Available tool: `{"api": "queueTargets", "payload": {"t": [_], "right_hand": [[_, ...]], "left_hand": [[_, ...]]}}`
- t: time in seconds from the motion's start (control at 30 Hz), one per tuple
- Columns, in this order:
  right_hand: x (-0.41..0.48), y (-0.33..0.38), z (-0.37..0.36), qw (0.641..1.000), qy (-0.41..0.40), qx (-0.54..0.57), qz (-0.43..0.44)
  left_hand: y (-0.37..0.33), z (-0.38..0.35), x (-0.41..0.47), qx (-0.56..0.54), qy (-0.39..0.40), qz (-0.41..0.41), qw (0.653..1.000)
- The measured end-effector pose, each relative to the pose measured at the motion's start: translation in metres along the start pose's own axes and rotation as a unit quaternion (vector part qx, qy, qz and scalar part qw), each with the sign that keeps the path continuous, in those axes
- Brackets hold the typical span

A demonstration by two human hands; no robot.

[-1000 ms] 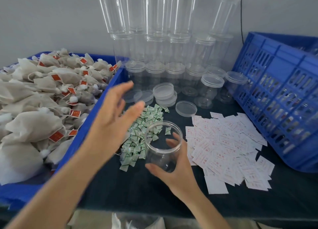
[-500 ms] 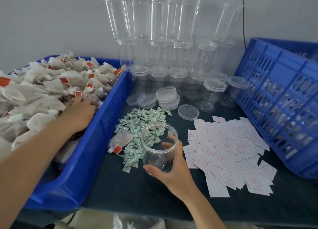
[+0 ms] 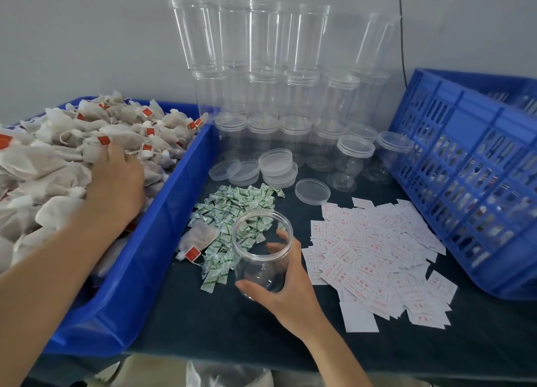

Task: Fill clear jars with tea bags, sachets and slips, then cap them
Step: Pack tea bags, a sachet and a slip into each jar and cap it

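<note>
Clear plastic jar (image 3: pixel 261 253), wide-mouthed, uncapped and empty, sits low over the dark cloth-covered table (image 3: pixel 232 334) near its front edge; whether its base touches the cloth cannot be told. The right hand (image 3: pixel 287 287) grips this jar from the right, thumb curled along the near wall and fingers wrapped round the far side, showing through the plastic. Just left of the jar and partly behind it lies a heap of small green-and-white sachets (image 3: pixel 232 206), with a single paper tea bag with a red tag (image 3: pixel 197 238) at the heap's left edge. Further left of the jar stands a big blue plastic tub (image 3: pixel 162 212) piled with pale tea bags (image 3: pixel 43 160); the left hand (image 3: pixel 116 180) lies palm down on that pile, fingers bent into the bags, though whether they have closed on one cannot be told. Right of the jar spreads a loose layer of white paper slips with red print (image 3: pixel 372 253). Behind the jar lie shallow clear lids (image 3: pixel 273 165), some stacked, and behind those rise rows of stacked clear jars (image 3: pixel 261 66) against the wall. Far right of the jar stands a blue slotted plastic crate (image 3: pixel 465 183).
</note>
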State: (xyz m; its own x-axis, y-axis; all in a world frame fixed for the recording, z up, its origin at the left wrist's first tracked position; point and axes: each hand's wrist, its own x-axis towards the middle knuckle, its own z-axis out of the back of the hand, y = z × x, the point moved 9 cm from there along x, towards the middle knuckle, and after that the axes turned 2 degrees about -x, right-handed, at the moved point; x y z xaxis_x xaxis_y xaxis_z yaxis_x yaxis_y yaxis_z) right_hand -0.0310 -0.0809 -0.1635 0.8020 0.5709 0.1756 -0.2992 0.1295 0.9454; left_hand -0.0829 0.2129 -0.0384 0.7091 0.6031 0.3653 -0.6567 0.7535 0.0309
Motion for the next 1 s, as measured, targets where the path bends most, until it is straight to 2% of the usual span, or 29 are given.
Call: {"api": "queueTargets", "payload": {"t": [0.07,0.2,0.3,0.4,0.5,0.57,0.67,0.7,0.9,1.0], "right_hand": [[-0.001,0.000,0.001,1.000,0.000,-0.002,0.000],[-0.002,0.001,0.001,1.000,0.003,-0.003,0.000],[-0.003,0.003,0.001,1.000,0.006,0.001,0.000],[-0.003,0.005,0.001,1.000,0.008,0.004,0.001],[-0.002,0.005,0.002,1.000,0.007,0.001,0.002],[-0.002,0.005,0.002,1.000,0.007,-0.001,0.000],[-0.002,0.005,0.002,1.000,0.009,0.003,0.000],[-0.002,0.005,0.002,1.000,0.008,0.001,0.003],[-0.003,0.004,0.002,1.000,0.007,-0.001,-0.001],[-0.002,0.005,0.003,1.000,0.005,0.002,0.001]], "left_hand": [[0.002,-0.001,0.003,0.029,-0.012,-0.002,1.000],[0.001,-0.016,-0.001,0.036,0.070,-0.002,0.997],[-0.004,-0.015,0.000,0.030,0.059,-0.035,0.997],[-0.006,-0.004,0.005,-0.088,-0.012,-0.042,0.995],[-0.004,0.011,0.003,-0.236,-0.067,-0.022,0.969],[-0.010,0.006,0.002,-0.257,-0.020,-0.036,0.965],[-0.017,-0.025,-0.005,-0.163,0.138,-0.060,0.975],[-0.018,-0.028,-0.006,-0.134,0.154,-0.072,0.976],[-0.016,-0.025,-0.002,-0.085,0.118,-0.067,0.987],[-0.013,-0.019,0.001,-0.200,0.060,-0.029,0.978]]}}
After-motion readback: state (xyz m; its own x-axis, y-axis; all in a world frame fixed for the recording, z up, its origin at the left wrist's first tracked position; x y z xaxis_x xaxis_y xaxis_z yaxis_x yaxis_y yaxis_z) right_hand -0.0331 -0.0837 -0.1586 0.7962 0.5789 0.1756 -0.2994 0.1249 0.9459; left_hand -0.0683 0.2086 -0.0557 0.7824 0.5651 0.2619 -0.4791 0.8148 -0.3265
